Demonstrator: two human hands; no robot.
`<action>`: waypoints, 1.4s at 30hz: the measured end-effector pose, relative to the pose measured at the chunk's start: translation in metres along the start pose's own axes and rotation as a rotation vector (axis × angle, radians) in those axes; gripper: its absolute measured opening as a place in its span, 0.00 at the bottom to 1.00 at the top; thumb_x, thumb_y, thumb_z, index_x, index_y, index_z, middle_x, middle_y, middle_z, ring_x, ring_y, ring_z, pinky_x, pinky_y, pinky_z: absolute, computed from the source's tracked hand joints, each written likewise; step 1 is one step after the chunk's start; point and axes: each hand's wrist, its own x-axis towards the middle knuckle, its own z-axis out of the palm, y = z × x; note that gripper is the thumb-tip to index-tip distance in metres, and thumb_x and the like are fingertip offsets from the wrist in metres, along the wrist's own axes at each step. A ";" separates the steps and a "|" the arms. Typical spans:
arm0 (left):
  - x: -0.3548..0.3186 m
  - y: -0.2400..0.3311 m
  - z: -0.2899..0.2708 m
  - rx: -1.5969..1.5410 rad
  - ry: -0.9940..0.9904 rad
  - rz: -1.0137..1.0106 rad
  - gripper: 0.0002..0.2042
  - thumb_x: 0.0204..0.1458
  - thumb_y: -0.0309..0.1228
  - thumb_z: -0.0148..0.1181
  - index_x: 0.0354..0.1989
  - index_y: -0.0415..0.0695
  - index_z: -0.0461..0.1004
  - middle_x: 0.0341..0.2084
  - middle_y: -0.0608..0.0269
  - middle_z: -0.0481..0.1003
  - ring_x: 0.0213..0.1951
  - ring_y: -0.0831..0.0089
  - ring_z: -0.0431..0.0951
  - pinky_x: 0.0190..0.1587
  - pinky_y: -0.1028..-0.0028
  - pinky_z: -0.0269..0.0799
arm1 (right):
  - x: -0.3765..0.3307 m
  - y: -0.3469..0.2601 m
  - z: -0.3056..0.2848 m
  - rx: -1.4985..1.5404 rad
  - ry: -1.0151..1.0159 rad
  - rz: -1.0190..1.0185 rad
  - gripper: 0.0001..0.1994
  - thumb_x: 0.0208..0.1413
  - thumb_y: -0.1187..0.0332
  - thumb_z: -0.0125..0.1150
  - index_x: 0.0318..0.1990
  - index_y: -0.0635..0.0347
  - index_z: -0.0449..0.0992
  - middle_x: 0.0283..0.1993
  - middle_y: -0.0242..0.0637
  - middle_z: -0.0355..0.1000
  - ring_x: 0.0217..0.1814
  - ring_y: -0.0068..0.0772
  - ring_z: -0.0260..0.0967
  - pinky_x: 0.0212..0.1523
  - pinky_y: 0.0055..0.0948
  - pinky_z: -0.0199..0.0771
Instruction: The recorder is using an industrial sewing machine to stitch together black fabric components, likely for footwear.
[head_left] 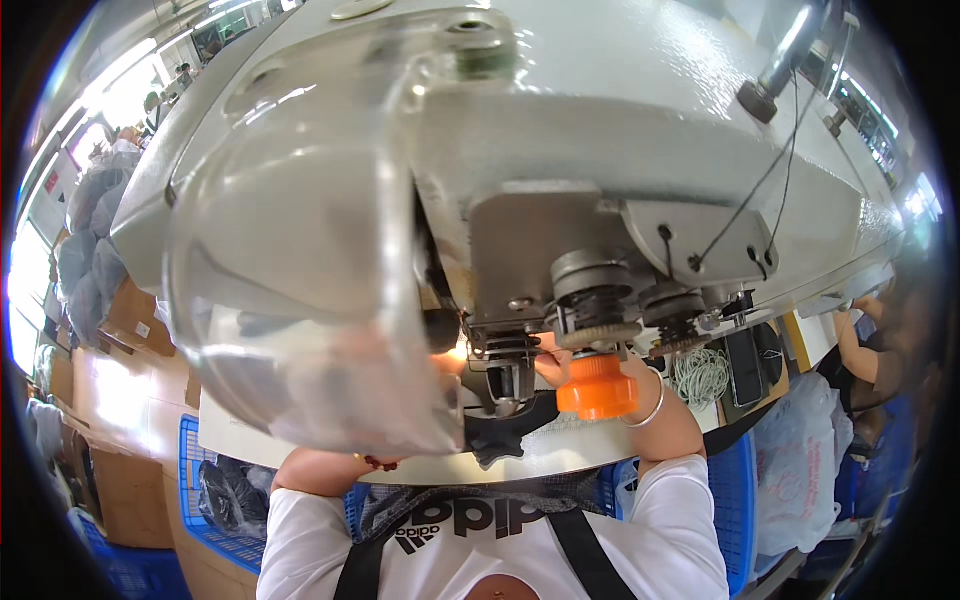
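Note:
A large pale sewing machine head [640,140] fills the upper view, with a clear, shiny cover [290,250] on its left. Beneath the needle area [508,378] lies a dark, uneven piece of material [497,436], probably cloth. My left hand [447,360] is mostly behind the cover; only a brightly lit bit shows beside the needle area, and a red bead bracelet [378,463] circles that wrist. My right hand [549,362] reaches in from the other side, its bent fingers close to the needle area. An orange knob [597,388] hides much of it. What either hand grips is hidden.
Dark threads [745,215] run to the tension discs [595,295]. On the pale tabletop [560,445], right, lie a coil of light cord [700,378] and a phone-like dark object [744,366]. Blue baskets [215,520] flank me. A plastic bag [800,460] and another person's arm [855,355] are right.

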 end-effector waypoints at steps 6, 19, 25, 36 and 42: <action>0.007 -0.006 -0.008 -0.207 0.071 -0.207 0.08 0.34 0.26 0.65 0.26 0.42 0.75 0.18 0.62 0.70 0.20 0.63 0.70 0.23 0.67 0.63 | 0.001 -0.005 -0.008 0.074 0.032 0.031 0.08 0.50 0.65 0.58 0.26 0.58 0.72 0.17 0.42 0.68 0.20 0.48 0.69 0.21 0.40 0.68; 0.003 0.017 0.011 -0.019 0.198 0.026 0.11 0.35 0.19 0.60 0.31 0.44 0.78 0.24 0.63 0.74 0.21 0.66 0.72 0.24 0.74 0.69 | -0.007 -0.005 -0.007 0.317 0.113 0.064 0.07 0.49 0.65 0.53 0.31 0.55 0.75 0.18 0.39 0.70 0.19 0.43 0.69 0.20 0.38 0.67; 0.000 0.008 0.003 0.015 -0.030 0.018 0.11 0.31 0.26 0.62 0.27 0.51 0.78 0.18 0.68 0.66 0.20 0.69 0.68 0.23 0.71 0.62 | 0.000 -0.013 0.000 0.220 0.064 0.072 0.15 0.43 0.68 0.61 0.42 0.52 0.78 0.25 0.39 0.74 0.27 0.42 0.72 0.27 0.35 0.70; 0.003 -0.005 0.002 -0.057 -0.006 0.004 0.10 0.31 0.27 0.61 0.27 0.46 0.76 0.23 0.66 0.70 0.26 0.65 0.72 0.27 0.67 0.65 | -0.003 -0.042 -0.003 0.117 0.211 -0.157 0.15 0.34 0.68 0.66 0.35 0.53 0.77 0.29 0.34 0.72 0.25 0.44 0.69 0.23 0.35 0.67; 0.008 -0.006 -0.001 -0.238 -0.002 -0.121 0.11 0.33 0.27 0.64 0.29 0.43 0.75 0.29 0.61 0.76 0.29 0.64 0.75 0.33 0.66 0.69 | -0.005 -0.042 0.011 0.104 0.178 -0.144 0.09 0.34 0.66 0.66 0.25 0.54 0.72 0.23 0.34 0.69 0.23 0.42 0.68 0.20 0.37 0.64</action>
